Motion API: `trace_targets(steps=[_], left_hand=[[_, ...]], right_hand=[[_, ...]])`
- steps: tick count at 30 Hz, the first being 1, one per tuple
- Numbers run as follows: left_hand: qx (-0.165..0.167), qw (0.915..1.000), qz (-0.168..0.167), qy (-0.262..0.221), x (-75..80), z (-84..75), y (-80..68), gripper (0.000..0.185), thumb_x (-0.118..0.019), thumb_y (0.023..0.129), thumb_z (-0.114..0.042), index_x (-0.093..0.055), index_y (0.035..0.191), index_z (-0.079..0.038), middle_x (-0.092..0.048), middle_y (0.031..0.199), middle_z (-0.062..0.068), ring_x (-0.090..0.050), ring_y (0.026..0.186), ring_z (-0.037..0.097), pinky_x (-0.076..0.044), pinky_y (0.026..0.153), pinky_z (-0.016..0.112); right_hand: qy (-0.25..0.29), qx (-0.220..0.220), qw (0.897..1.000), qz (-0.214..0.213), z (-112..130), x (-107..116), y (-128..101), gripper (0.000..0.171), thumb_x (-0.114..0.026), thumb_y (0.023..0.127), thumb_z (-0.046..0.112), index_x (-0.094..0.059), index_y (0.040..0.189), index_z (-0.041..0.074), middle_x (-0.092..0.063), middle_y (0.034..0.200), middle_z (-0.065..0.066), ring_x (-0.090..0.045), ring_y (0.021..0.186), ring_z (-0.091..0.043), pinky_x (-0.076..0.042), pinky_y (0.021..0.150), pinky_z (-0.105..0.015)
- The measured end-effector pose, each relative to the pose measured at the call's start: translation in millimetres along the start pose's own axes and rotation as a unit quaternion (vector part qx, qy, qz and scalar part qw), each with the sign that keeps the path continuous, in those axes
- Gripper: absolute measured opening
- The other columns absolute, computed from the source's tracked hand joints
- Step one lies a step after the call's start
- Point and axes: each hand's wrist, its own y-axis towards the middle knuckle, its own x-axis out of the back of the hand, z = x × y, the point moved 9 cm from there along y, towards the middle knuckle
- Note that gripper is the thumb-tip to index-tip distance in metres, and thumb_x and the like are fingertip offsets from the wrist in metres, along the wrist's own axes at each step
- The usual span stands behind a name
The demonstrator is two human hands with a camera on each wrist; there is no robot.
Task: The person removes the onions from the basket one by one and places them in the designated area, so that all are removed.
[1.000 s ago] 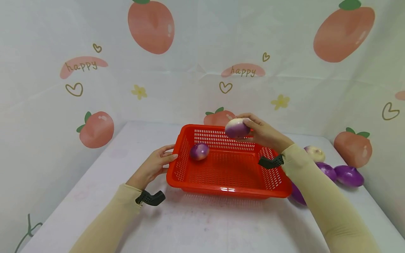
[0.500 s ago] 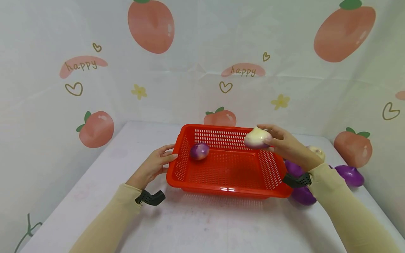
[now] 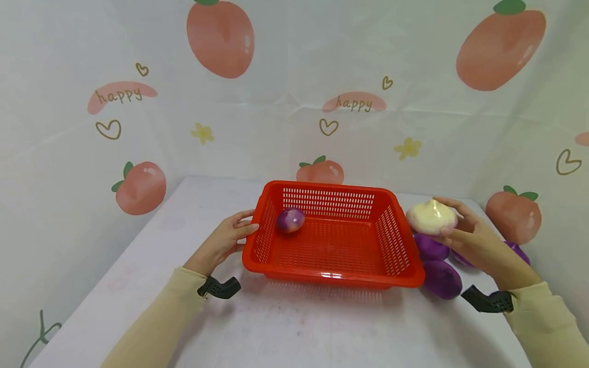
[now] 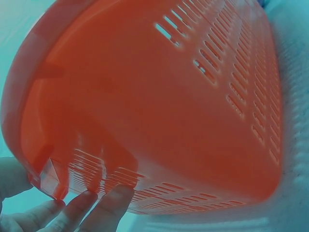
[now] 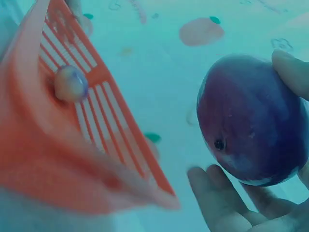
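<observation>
My left hand (image 3: 221,240) grips the left rim of a red plastic basket (image 3: 331,277); in the left wrist view, the thumb is at the rim and the fingertips (image 4: 108,205) touch the slotted wall. My right hand (image 3: 483,248) holds a cream-and-purple onion (image 3: 430,218) in the air just beyond the basket's right side, its pale pointed end up. In the right wrist view, the purple underside of that held onion (image 5: 251,121) shows a small dark spot. One purple onion (image 3: 290,220) lies inside the basket near the left wall.
Purple onions (image 3: 442,279) lie on the white table (image 3: 299,327) to the right of the basket, some partly hidden by my right hand. A white cloth (image 3: 248,112) printed with fruit and hearts stands behind and at both sides.
My right hand has carried the held onion from above the basket's back rim rightward and lower, past the right side. The left hand, basket and onion inside have stayed in place.
</observation>
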Motion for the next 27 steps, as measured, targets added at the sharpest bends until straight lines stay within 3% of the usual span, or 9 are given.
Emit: trace_targets(steps=[2,7,9,14,20,23,27], left_hand=[[0.001,1.0000,0.000,-0.001,-0.1,0.1,-0.1,0.063,-0.058,0.097,-0.023,-0.029,0.151,-0.010,-0.047,0.143,0.023,-0.061,0.111,0.025,-0.056,0.087,0.046],[0.003,1.0000,-0.001,-0.002,-0.3,0.5,0.0,0.062,-0.058,0.098,-0.022,-0.029,0.151,-0.010,-0.047,0.143,0.023,-0.061,0.111,0.025,-0.056,0.087,0.046],[0.002,1.0000,-0.001,-0.001,0.0,0.5,0.0,0.062,-0.058,0.098,-0.022,-0.029,0.151,-0.010,-0.047,0.143,0.023,-0.061,0.111,0.025,-0.056,0.087,0.046],[0.003,1.0000,-0.001,-0.003,0.1,1.8,0.6,0.062,-0.058,0.098,-0.022,-0.029,0.151,-0.011,-0.047,0.143,0.023,-0.062,0.110,0.024,-0.056,0.086,0.045],[0.002,1.0000,0.000,-0.006,-1.5,2.0,1.3,0.062,-0.058,0.097,-0.021,-0.030,0.151,-0.010,-0.048,0.143,0.023,-0.062,0.109,0.023,-0.057,0.086,0.045],[0.004,1.0000,0.001,-0.001,-1.5,1.8,0.6,0.062,-0.058,0.097,-0.022,-0.029,0.151,-0.011,-0.047,0.143,0.023,-0.062,0.108,0.022,-0.057,0.086,0.044],[0.004,1.0000,-0.001,0.001,-0.3,0.7,-0.7,0.062,-0.058,0.098,-0.022,-0.029,0.151,-0.011,-0.047,0.143,0.023,-0.062,0.107,0.021,-0.057,0.086,0.043]], right_hand=[[0.047,0.028,0.998,0.010,3,7,-13,0.062,-0.031,0.095,-0.015,-0.029,0.150,0.015,-0.045,0.137,-0.003,-0.057,0.120,-0.015,-0.051,0.096,-0.030],[0.082,0.078,0.993,-0.015,2,31,-49,0.067,-0.028,0.091,-0.023,-0.029,0.151,0.009,-0.039,0.143,-0.003,-0.053,0.123,-0.014,-0.051,0.096,-0.030],[0.076,0.086,0.993,-0.035,-1,40,-63,0.067,-0.029,0.091,-0.024,-0.030,0.150,0.008,-0.038,0.144,0.000,-0.053,0.121,-0.012,-0.052,0.095,-0.027],[0.089,0.102,0.990,-0.030,-5,52,-93,0.071,-0.024,0.090,-0.027,-0.024,0.152,0.006,-0.032,0.148,0.001,-0.051,0.125,-0.013,-0.050,0.098,-0.029],[0.155,0.117,0.981,-0.001,-9,55,-119,0.067,-0.016,0.092,-0.026,-0.017,0.153,0.001,-0.035,0.151,-0.004,-0.052,0.128,-0.023,-0.049,0.099,-0.042],[0.157,0.102,0.982,-0.033,-18,64,-130,0.065,-0.017,0.093,-0.024,-0.023,0.152,0.004,-0.040,0.147,-0.001,-0.057,0.123,-0.026,-0.051,0.096,-0.043],[0.117,0.065,0.986,-0.097,-36,79,-146,0.065,-0.021,0.095,-0.022,-0.033,0.148,0.012,-0.037,0.139,0.009,-0.062,0.116,-0.020,-0.054,0.091,-0.035]])
